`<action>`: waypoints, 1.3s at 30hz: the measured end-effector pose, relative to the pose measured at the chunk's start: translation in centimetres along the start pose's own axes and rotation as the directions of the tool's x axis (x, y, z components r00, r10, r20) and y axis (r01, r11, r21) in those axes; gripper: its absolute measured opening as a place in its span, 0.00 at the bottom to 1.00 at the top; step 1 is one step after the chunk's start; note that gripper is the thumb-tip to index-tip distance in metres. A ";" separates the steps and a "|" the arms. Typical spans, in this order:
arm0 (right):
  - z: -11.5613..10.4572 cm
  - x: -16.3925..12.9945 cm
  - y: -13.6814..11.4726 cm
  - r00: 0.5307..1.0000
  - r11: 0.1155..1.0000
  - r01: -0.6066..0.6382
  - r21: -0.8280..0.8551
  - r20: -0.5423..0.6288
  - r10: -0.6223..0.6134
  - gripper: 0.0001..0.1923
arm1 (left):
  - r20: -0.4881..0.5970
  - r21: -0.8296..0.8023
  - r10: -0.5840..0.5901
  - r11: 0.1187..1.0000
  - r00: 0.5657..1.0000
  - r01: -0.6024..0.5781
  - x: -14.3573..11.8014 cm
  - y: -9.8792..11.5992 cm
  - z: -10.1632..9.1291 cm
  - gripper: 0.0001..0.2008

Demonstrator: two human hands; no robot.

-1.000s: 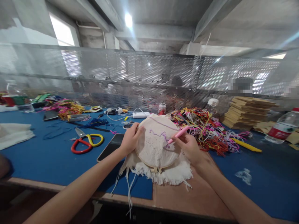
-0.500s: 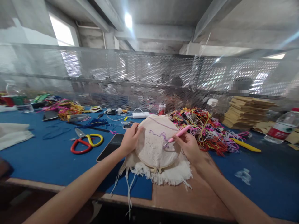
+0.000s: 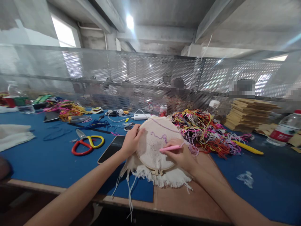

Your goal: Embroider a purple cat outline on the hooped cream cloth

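A round embroidery hoop (image 3: 150, 168) stretches cream cloth (image 3: 152, 155) with a frayed, fringed edge hanging below it. A wavy line of purple stitches (image 3: 157, 135) runs across the cloth. My left hand (image 3: 132, 140) grips the hoop's left rim, fingers closed with the tips over the cloth. In my right hand (image 3: 184, 157) is a pink punch needle (image 3: 171, 148), held over the right half of the cloth and lying nearly level. Its metal tip is not visible. Lilac yarn (image 3: 192, 149) trails beside the right hand.
Red-and-yellow-handled scissors (image 3: 87, 145) and a phone (image 3: 112, 149) lie left of the hoop. Behind and to the right is a tangled yarn heap (image 3: 199, 125), with a yellow cutter (image 3: 249, 147). Further right stand stacked brown cardboard (image 3: 246, 113) and a bottle (image 3: 285, 128). A perforated metal screen (image 3: 145, 69) crosses the back.
My right hand has moved left and down over the cloth, turning the punch needle so its metal tip no longer shows. My left hand and the hoop stay in place.
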State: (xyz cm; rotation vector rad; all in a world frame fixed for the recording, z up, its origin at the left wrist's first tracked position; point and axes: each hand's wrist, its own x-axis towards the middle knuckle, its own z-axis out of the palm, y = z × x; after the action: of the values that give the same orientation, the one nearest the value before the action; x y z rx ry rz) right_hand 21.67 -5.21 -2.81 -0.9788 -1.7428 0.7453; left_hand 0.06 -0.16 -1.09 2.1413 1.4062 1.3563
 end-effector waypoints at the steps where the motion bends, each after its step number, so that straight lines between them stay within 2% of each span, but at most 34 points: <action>1: 0.1 0.0 -0.1 1.000 1.000 0.017 -0.025 -0.002 -0.017 0.10 | -0.002 -0.002 0.000 1.000 1.000 0.000 0.0 0.0 0.0 0.15; 3: 0.2 0.0 -0.3 1.000 1.000 0.017 -0.025 -0.015 -0.017 0.10 | -0.005 -0.004 0.001 1.000 1.000 -0.001 0.0 0.0 0.0 0.15; 7: -0.4 0.1 -0.4 0.996 0.985 -0.075 0.155 -0.033 0.081 0.12 | -0.002 0.000 0.001 1.000 1.000 -0.001 0.0 -0.1 0.1 0.14; 10: -0.9 0.3 -0.4 0.990 0.974 -0.066 0.219 -0.104 0.091 0.13 | 0.008 0.008 -0.006 1.000 1.000 0.006 0.1 -0.1 0.1 0.14; 13: -1.3 0.4 -0.4 0.987 0.980 -0.023 0.200 -0.152 0.054 0.13 | 0.013 0.010 -0.012 1.000 1.000 0.012 0.1 -0.1 0.1 0.15; 18: -1.4 0.5 -0.3 0.986 0.984 -0.019 0.179 -0.157 0.047 0.14 | 0.010 0.012 -0.005 1.000 1.000 0.004 0.1 -0.1 0.1 0.14; 23: -1.3 0.6 -0.2 0.982 0.969 -0.003 0.246 -0.181 0.049 0.12 | 0.010 0.006 0.001 1.000 1.000 -0.001 0.1 -0.1 0.1 0.13; 28: -1.4 0.5 -0.3 0.987 0.974 -0.003 0.225 -0.157 0.040 0.11 | 0.012 0.008 -0.004 1.000 1.000 0.004 0.1 -0.2 0.1 0.13; 33: -1.3 0.4 -0.4 0.980 0.974 0.023 0.226 -0.197 0.023 0.11 | 0.006 0.007 0.007 1.000 1.000 -0.007 0.2 -0.2 0.2 0.13; 39: -0.8 0.4 0.0 0.990 0.994 0.031 0.109 -0.141 -0.015 0.10 | 0.006 0.032 -0.008 0.999 1.000 0.008 0.1 -0.2 0.2 0.14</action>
State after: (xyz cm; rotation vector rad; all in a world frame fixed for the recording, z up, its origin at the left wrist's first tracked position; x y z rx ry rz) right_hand 22.35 -4.86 -2.34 -0.9122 -1.5723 0.7330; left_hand 0.10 0.07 -1.23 2.1549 1.4419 1.3322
